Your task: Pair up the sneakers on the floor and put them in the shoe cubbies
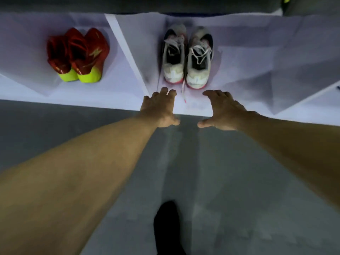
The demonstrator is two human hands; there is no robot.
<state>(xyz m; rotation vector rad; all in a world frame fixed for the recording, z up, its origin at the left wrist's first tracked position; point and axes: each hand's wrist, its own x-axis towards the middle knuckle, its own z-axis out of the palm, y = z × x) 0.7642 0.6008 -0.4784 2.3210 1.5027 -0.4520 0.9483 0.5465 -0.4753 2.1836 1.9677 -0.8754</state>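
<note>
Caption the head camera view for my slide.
Open left hand and right hand near paired white sneakers in cubby; red pair alongside.

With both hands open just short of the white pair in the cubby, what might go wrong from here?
1. A loose lace trails from the white sneakers toward the cubby's front edge; the left hand or right hand might snag it and drag a shoe askew.
2. The red pair sits angled, so it may need straightening.
</note>
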